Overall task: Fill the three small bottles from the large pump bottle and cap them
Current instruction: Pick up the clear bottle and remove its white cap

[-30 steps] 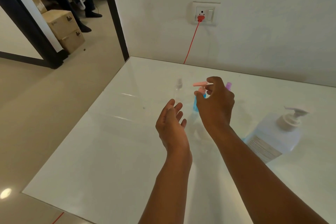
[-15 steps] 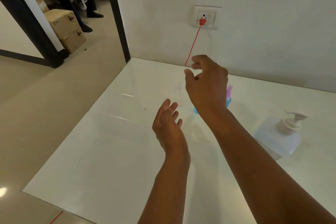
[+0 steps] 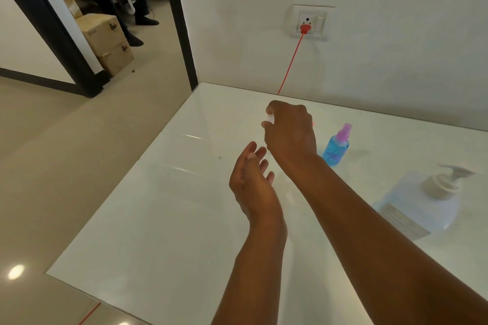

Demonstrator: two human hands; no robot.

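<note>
My right hand [image 3: 290, 132] has its grip curled down over something small and white [image 3: 268, 120], probably the top of the clear small bottle, though my fingers hide it, out toward the table's far edge. My left hand [image 3: 252, 179] hangs loosely spread with nothing in it, so I'd bring it up to steady that bottle's body while I work the top. The blue bottle [image 3: 336, 149] stands capped just beside my right wrist, the pump bottle [image 3: 422, 203] near the right edge.

Soft daylight, glossy table [image 3: 163, 232] glare, edge distortion
</note>
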